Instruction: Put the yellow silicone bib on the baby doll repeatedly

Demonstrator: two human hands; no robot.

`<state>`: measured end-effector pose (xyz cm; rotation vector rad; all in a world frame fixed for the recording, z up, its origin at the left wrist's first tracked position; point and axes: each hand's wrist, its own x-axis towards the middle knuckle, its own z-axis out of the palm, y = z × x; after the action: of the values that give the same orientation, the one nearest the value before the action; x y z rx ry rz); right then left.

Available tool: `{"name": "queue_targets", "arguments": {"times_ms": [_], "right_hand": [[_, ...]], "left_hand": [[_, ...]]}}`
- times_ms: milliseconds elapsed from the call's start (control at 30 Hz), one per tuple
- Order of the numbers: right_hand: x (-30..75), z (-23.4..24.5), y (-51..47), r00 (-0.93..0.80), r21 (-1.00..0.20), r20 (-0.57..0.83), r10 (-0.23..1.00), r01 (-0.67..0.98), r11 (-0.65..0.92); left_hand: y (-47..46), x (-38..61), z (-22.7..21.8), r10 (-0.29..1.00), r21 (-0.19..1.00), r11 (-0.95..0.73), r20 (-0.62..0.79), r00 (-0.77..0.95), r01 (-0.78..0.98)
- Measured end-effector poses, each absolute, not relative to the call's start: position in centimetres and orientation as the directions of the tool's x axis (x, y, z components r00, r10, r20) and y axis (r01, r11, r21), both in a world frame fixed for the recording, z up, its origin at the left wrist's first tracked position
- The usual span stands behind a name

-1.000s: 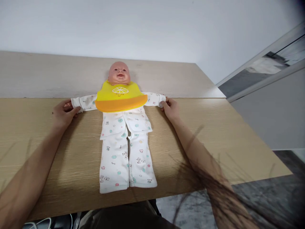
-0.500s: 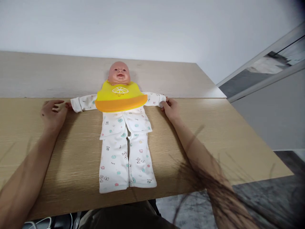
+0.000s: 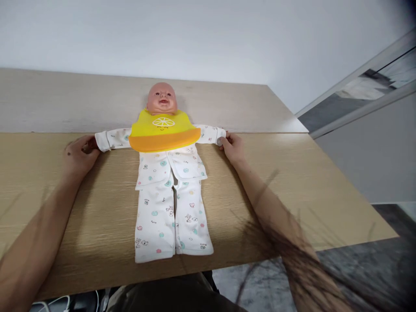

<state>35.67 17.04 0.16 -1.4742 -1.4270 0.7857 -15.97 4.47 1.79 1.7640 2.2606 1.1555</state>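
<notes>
A baby doll (image 3: 162, 99) lies on its back on the table, arms stretched out to both sides. It wears a white printed long-sleeved top (image 3: 186, 162) and matching trousers (image 3: 156, 221). A yellow bib (image 3: 147, 125) with an orange catch pocket and a lemon-slice print covers its chest. My left hand (image 3: 79, 156) is closed at the end of the doll's left-side sleeve (image 3: 103, 141), fingertips partly hidden at the cuff. The opposite sleeve (image 3: 221, 135) is pinched at its cuff by my right hand (image 3: 234, 148), thumb on top.
The wooden table (image 3: 276, 182) has a seam running across it behind the sleeves. A pale wall (image 3: 208, 39) rises behind. White cables (image 3: 58, 301) hang below the front edge at left. Blurred dark strands (image 3: 276, 242) cross the lower right.
My left hand has moved right and its fingers have closed at the sleeve's end. My right hand stays on the other cuff. The doll looks the same.
</notes>
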Motion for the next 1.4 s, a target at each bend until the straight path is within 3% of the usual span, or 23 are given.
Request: {"name": "queue_targets", "arguments": {"times_ms": [167,333,633,933,1233,1400], "right_hand": [[35.7,0.0,17.2,0.125,-0.906,0.142,0.982,0.415,0.078],[35.9,-0.3,17.3,0.120,-0.906,0.157,0.980,0.412,0.094],[35.9,-0.2,17.3,0.121,-0.910,0.156,0.980,0.403,0.095],[36.0,-0.6,17.4,0.119,-0.907,0.190,0.974,0.401,0.128],[36.1,-0.8,17.6,0.098,-0.908,0.190,0.977,0.396,0.137],[36.2,-1.0,17.8,0.113,-0.909,0.192,0.975,0.394,0.133]], "left_hand": [[4.7,-15.6,1.9,0.858,0.433,0.109,0.414,-0.305,0.895],[4.7,-15.5,1.9,0.862,0.375,0.156,0.400,-0.311,0.914],[4.7,-15.2,0.8,0.817,0.236,-0.111,0.575,-0.047,0.965],[3.9,-14.1,1.4,0.877,0.177,-0.129,0.479,0.029,0.976],[4.4,-13.9,1.1,0.822,0.106,-0.200,0.560,0.108,0.974],[4.4,-14.2,0.7,0.828,0.122,-0.206,0.551,0.107,0.971]]}}
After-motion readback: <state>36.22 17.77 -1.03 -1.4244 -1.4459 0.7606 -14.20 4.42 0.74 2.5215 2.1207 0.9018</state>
